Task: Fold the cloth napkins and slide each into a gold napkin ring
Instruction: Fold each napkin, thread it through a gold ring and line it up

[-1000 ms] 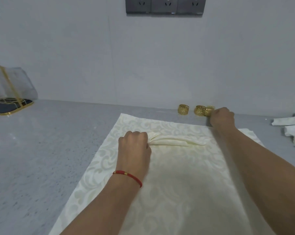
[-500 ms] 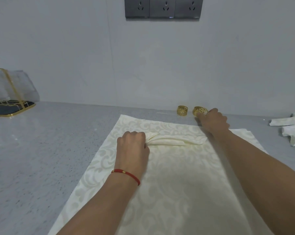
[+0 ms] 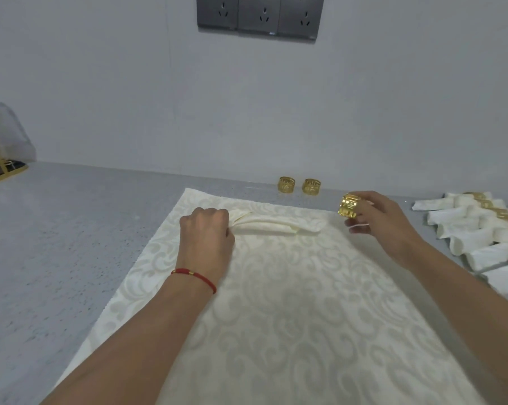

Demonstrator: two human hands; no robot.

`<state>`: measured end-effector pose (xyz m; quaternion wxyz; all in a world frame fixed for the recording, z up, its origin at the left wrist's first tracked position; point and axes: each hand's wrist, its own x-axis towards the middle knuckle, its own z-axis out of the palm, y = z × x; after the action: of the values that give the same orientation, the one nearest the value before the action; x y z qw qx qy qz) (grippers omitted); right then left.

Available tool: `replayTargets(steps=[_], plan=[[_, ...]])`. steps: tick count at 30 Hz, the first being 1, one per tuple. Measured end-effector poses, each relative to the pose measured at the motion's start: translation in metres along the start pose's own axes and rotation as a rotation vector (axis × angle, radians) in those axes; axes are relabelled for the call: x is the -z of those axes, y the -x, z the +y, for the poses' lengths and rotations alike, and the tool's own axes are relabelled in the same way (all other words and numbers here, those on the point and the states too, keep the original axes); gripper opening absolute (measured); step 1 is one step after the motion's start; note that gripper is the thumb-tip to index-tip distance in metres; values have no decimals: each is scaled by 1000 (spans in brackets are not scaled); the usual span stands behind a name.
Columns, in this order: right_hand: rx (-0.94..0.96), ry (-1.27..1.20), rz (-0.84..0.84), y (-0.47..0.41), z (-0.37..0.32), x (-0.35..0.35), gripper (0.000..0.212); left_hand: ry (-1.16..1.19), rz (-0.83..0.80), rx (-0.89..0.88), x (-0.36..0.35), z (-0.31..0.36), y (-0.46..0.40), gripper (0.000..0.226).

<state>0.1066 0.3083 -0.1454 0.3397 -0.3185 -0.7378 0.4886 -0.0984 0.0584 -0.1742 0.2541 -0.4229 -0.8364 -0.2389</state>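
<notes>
A cream napkin point(image 3: 279, 225) folded into a narrow roll lies across the far part of a patterned cream cloth point(image 3: 290, 317). My left hand point(image 3: 207, 238), with a red string at the wrist, grips the roll's left end. My right hand point(image 3: 377, 219) holds a gold napkin ring point(image 3: 347, 206) in its fingertips, just right of and slightly above the roll's free right end, not touching it. Two more gold rings point(image 3: 286, 185) point(image 3: 311, 186) stand near the wall behind the cloth.
Several rolled napkins in gold rings point(image 3: 477, 226) lie in a row at the right edge of the grey counter point(image 3: 71, 244). A gold-framed holder with grey fabric point(image 3: 1, 153) stands at the far left. Wall sockets point(image 3: 260, 14) are above.
My right hand picked a gold ring from the group by the wall and brought it toward me, near the roll's right end. My left hand kept its grip on the roll.
</notes>
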Motion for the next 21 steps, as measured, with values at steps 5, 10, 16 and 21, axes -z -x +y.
replayTargets(steps=[5, 10, 16, 21], plan=[[-16, -37, -73, 54, 2, 18, 21, 12, 44, -56, 8, 6, -4, 44], [-24, -142, 11, 76, 5, -3, 21, 49, 90, -89, 3, 5, -4, 33], [3, -99, -70, 87, 2, -3, 35, 87, 136, -141, 5, 5, -4, 31], [108, -5, -134, 91, -4, -3, 46, 177, 146, -210, 9, 10, 0, 31]])
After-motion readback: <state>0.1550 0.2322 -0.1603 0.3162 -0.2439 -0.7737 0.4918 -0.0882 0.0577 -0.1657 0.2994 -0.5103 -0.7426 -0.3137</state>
